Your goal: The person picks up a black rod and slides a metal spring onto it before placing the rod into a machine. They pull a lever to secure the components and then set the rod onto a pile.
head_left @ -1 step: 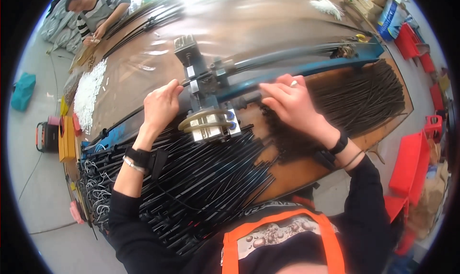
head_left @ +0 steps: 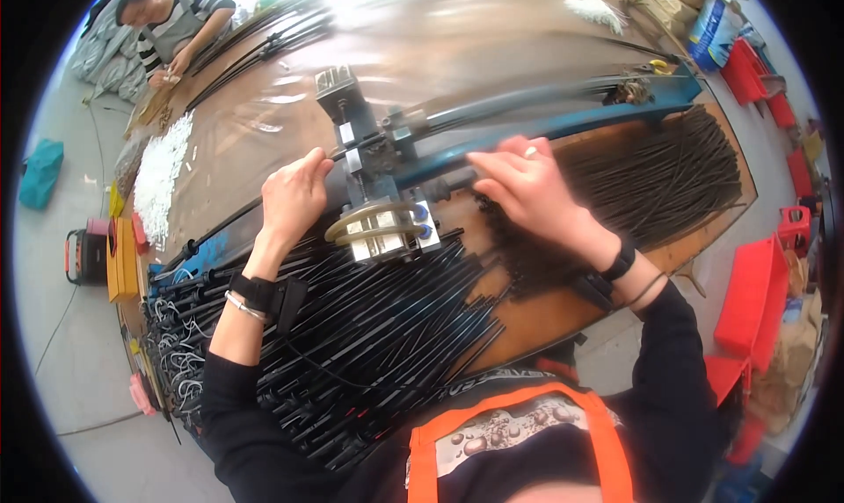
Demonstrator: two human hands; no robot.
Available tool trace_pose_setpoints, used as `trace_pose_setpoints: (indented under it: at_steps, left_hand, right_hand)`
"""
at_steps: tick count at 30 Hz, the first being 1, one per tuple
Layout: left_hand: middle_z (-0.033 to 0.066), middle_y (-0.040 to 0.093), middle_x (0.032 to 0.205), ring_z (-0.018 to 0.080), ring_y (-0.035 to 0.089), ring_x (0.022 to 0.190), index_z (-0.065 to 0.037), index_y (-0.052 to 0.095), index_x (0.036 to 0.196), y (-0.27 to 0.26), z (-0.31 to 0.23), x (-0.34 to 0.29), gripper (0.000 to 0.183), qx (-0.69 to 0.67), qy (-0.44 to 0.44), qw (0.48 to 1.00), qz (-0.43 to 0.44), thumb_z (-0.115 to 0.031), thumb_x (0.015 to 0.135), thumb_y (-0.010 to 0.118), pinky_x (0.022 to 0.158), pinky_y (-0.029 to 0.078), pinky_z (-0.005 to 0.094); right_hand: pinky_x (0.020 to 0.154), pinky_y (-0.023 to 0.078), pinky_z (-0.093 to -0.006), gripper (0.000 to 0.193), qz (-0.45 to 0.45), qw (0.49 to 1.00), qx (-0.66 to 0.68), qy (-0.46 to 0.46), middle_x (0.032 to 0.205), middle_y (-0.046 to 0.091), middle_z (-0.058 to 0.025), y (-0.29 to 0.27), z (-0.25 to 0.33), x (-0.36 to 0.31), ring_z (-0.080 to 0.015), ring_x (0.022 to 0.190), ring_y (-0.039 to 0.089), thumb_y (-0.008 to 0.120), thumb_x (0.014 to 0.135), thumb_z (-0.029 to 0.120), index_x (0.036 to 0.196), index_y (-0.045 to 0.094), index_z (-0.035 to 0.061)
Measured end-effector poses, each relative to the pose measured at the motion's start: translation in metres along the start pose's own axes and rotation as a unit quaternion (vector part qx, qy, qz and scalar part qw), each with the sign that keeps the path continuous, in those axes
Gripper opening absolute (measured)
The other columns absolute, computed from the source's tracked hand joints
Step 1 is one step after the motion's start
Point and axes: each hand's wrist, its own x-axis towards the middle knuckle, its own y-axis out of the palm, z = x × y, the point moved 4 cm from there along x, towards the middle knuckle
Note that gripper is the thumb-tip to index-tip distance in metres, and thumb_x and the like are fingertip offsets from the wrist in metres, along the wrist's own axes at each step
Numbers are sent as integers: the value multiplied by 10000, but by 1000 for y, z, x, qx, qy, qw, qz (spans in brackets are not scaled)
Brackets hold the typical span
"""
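Observation:
A small metal machine (head_left: 365, 151) with blue hose fittings and a coiled yellowish hose (head_left: 374, 222) is mounted on a long blue rail (head_left: 563, 127). My left hand (head_left: 297, 195) is closed at the machine's left side. A thin black rod (head_left: 224, 224) runs into this hand from the left; the part inside the fingers is hidden. To the machine's right, my right hand (head_left: 523, 186) is pinched, thumb against fingers, beside a dark cylindrical part (head_left: 450, 185). Motion blur hides what it holds, if anything. Both wrists wear black bands.
Many black rods with fittings (head_left: 352, 327) lie in front of the machine. A pile of dark thin rods (head_left: 659, 169) covers the table's right side. White small parts (head_left: 163, 178) are heaped at left. A co-worker (head_left: 171, 28) sits far left. Red bins (head_left: 752, 301) stand at right.
My right hand has shifted slightly left toward the machine. The left hand stays almost where it was at the machine's side.

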Motion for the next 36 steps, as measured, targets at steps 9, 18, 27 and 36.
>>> trace_pose_setpoints:
  at_steps: [9, 18, 27, 36]
  left_hand:
    - [162, 636, 796, 390, 625, 748, -87, 558, 915, 9, 9, -1, 139, 42, 51, 997, -39, -205, 983, 531, 618, 475, 473]
    - [85, 658, 946, 297, 643, 857, -141, 605, 1145, -25, 67, -9, 189, 201, 195, 949, -145, -226, 992, 531, 739, 467, 420]
    - [21, 516, 729, 226, 526, 731, -163, 615, 775, -59, -177, -152, 99, 25, 41, 996, 71, -191, 786, 710, 693, 362, 391]
    - [56, 525, 840, 242, 530, 824, -90, 591, 910, 27, -212, -208, 138, 17, -104, 994, 41, -152, 788, 609, 678, 411, 409]
  right_hand:
    - [776, 520, -407, 195, 7, 974, 220, 52, 918, 654, -155, 49, -24, -1, -337, 865, 630, 666, 876, 98, 1059, 653, 31]
    - [701, 443, -370, 248, 201, 976, -13, -81, 777, 524, -52, -21, 53, -118, -240, 810, 543, 743, 697, 212, 846, 582, 97]
    - [710, 450, -361, 261, 224, 973, 14, -58, 805, 538, -44, -16, 56, -119, -242, 834, 556, 710, 649, 88, 873, 576, 82]
    - [519, 410, -310, 329, 124, 959, 250, 45, 729, 552, -81, 22, 90, -94, -220, 570, 516, 577, 913, 87, 1241, 594, 65]
